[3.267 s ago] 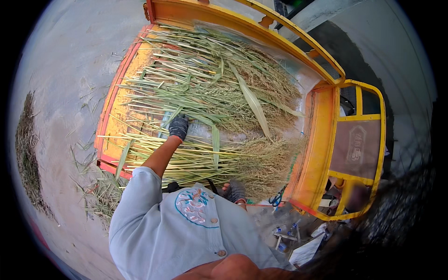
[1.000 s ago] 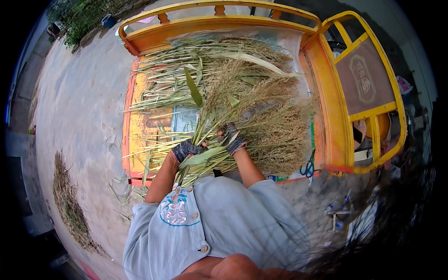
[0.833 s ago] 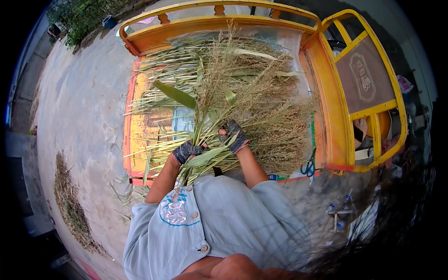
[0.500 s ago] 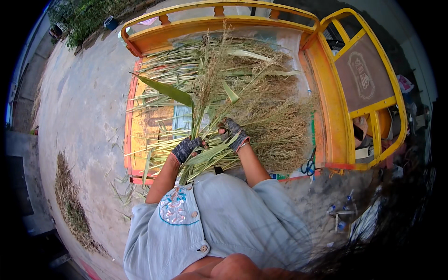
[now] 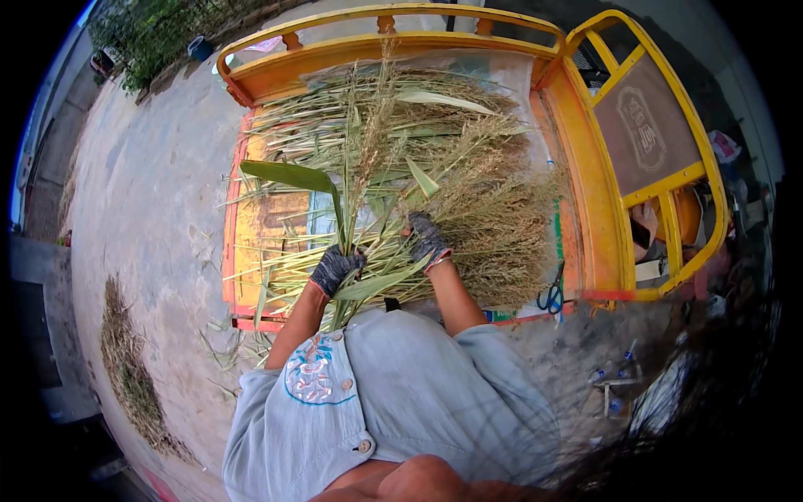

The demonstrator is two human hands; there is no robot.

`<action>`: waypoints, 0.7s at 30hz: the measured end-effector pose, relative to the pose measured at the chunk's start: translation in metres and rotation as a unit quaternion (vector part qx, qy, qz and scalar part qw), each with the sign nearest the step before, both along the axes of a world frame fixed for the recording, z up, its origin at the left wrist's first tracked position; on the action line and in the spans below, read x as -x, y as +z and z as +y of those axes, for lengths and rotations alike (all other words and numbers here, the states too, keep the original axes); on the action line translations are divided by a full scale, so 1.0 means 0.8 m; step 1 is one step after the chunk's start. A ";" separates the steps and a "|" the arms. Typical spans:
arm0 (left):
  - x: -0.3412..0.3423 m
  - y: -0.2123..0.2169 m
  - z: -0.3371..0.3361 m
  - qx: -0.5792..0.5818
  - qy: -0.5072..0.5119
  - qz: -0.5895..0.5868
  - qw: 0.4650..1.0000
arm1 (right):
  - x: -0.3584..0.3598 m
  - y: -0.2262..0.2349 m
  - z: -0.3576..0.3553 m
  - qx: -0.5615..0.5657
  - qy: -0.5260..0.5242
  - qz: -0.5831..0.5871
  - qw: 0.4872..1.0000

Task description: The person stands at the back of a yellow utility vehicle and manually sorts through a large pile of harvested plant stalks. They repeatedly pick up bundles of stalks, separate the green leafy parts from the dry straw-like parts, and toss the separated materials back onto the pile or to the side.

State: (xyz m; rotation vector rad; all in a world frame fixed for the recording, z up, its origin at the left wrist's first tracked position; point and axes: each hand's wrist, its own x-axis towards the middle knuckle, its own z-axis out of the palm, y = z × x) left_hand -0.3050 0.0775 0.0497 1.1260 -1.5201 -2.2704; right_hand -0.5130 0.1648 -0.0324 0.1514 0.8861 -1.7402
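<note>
While clasping slender green stalks (image 5: 352,199) in grey-knit-gloved left hand (image 5: 337,269), cannot tell if pinching any with grey-knit-gloved right hand (image 5: 429,242).

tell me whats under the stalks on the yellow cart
Between the stalks, worn yellow bed and a pale blue patch show; whatever lies beneath the denser layers is covered.

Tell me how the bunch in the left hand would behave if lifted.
The bunch looks fairly stiff: its stalks run nearly straight from the left hand. Its feathery seed heads may snag. The broad leaf will probably flop, since it bends sideways.
</note>
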 end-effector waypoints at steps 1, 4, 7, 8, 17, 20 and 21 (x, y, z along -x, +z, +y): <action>0.005 0.001 0.003 0.004 -0.004 0.006 1.000 | 0.005 -0.021 0.001 -0.016 -0.017 0.019 1.000; -0.010 -0.007 0.000 -0.015 0.001 0.020 1.000 | 0.008 0.014 -0.010 -0.138 -0.023 -0.114 0.984; -0.009 -0.001 -0.004 0.021 -0.056 -0.015 0.998 | 0.018 0.017 -0.001 -0.055 -0.071 -0.127 0.988; -0.013 -0.003 -0.008 0.024 -0.084 -0.034 0.996 | 0.021 0.019 0.002 -0.034 -0.056 -0.113 0.992; -0.031 0.005 -0.005 0.020 -0.011 0.020 1.000 | 0.020 0.056 0.011 0.113 -0.059 -0.138 0.982; -0.036 -0.019 -0.016 0.002 0.083 0.021 0.996 | 0.004 0.064 0.022 0.289 -0.082 -0.203 0.932; -0.034 -0.019 -0.021 0.010 0.103 0.005 0.995 | -0.001 0.079 0.026 0.315 -0.049 -0.193 0.928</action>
